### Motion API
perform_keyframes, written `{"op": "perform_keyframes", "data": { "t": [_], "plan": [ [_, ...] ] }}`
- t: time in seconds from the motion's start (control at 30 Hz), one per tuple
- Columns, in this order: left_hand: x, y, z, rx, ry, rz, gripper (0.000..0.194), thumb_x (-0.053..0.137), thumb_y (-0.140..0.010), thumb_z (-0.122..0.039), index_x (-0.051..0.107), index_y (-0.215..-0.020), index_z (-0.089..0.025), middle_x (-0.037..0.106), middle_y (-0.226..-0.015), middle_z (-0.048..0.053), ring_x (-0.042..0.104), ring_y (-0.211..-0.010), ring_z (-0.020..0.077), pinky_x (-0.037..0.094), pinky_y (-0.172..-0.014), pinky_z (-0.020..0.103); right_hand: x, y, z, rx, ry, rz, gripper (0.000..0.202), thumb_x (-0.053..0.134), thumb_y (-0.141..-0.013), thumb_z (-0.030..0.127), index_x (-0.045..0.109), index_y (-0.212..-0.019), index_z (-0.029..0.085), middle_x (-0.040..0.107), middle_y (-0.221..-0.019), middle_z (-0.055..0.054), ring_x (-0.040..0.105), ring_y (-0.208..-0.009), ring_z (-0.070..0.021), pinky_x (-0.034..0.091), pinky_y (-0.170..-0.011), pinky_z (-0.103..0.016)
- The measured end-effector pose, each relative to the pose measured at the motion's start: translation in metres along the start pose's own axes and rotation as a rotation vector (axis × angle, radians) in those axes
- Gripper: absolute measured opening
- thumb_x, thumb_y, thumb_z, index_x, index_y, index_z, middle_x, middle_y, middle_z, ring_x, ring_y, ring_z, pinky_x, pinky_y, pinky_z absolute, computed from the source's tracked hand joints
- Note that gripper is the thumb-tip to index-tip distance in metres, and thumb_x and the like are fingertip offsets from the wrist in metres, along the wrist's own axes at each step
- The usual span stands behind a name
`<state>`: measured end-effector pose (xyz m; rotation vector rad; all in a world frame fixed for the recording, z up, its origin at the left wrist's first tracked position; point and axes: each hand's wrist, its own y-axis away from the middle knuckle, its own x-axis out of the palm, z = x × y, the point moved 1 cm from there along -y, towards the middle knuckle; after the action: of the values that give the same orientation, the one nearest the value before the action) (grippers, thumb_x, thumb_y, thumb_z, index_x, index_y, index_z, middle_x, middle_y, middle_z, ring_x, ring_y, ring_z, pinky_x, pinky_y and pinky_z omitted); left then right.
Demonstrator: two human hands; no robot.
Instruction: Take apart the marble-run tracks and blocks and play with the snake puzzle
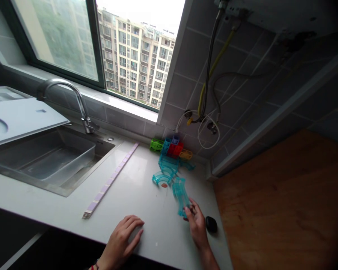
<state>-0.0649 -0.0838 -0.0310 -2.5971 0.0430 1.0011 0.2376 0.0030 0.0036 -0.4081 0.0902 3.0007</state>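
Note:
My right hand (197, 227) grips the near end of a translucent teal toy track piece (181, 195), a gently curved stack that may be more than one piece. Beyond it on the countertop lie curved teal track pieces (163, 177) and broader teal pieces (169, 162). Behind these sit toy blocks: green (156, 144), red (175, 149), blue (165, 145), purple (175, 140) and yellow-orange (186, 154). My left hand (126, 234) rests by the counter's front edge, thumb apart from the loosely bent fingers, holding nothing.
A pale purple strip (112, 178) lies across the counter (146, 202), left of the toys. Further left is a sink (70, 191) with a faucet (84, 108) and a white board (25, 116). A black case (211, 224) sits beside my right hand, near a wooden panel (276, 202).

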Motion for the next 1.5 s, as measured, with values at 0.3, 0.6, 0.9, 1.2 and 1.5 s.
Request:
{"op": "perform_keyframes", "data": {
  "t": [0.3,0.6,0.9,1.2,1.5],
  "plan": [
    [-0.004,-0.009,-0.035,-0.391,0.51,0.122,0.039,0.052,-0.104,-0.05,0.071,-0.129,-0.027,0.078,-0.119,0.007,0.074,-0.11,0.0249,0.059,-0.098,0.035,0.045,0.084,-0.01,0.19,-0.395,0.378,0.071,0.073,-0.09,0.059,0.056,-0.146,0.018,0.074,-0.119,-0.017,0.074,-0.104,-0.0318,0.063,-0.082,-0.044],
    [0.001,-0.01,-0.055,-0.585,0.874,0.255,0.046,0.069,-0.092,-0.056,0.069,-0.118,-0.018,0.076,-0.115,0.011,0.071,-0.099,0.0253,0.056,-0.085,0.032,0.058,0.097,-0.018,0.218,-0.517,0.449,0.073,0.087,-0.079,0.055,0.064,-0.137,0.018,0.077,-0.118,-0.016,0.073,-0.11,-0.0333,0.053,-0.103,-0.05],
    [0.001,-0.007,-0.052,-0.594,0.873,0.327,0.037,0.077,-0.087,-0.048,0.068,-0.104,-0.016,0.072,-0.099,0.007,0.068,-0.089,0.0215,0.054,-0.078,0.031,0.06,0.112,-0.037,0.238,-0.552,0.393,0.075,0.089,-0.074,0.058,0.064,-0.133,0.019,0.079,-0.112,-0.015,0.074,-0.109,-0.034,0.053,-0.1,-0.049],
    [0.007,-0.004,-0.053,-0.639,0.846,0.297,0.034,0.077,-0.087,-0.048,0.066,-0.094,-0.017,0.073,-0.094,0.006,0.069,-0.089,0.0228,0.055,-0.079,0.032,0.056,0.111,-0.04,0.23,-0.453,0.423,0.077,0.084,-0.077,0.061,0.061,-0.138,0.019,0.077,-0.103,-0.012,0.073,-0.092,-0.0273,0.059,-0.084,-0.04],
    [0.007,0.028,-0.047,-0.806,0.855,0.184,0.047,0.077,-0.084,-0.058,0.066,-0.109,-0.02,0.074,-0.107,0.009,0.073,-0.094,0.027,0.061,-0.076,0.034,0.059,0.124,-0.051,0.121,-0.174,0.351,0.069,0.084,-0.077,0.049,0.065,-0.139,0.025,0.07,-0.097,-0.006,0.069,-0.083,-0.0231,0.057,-0.073,-0.034]
  ]
}}
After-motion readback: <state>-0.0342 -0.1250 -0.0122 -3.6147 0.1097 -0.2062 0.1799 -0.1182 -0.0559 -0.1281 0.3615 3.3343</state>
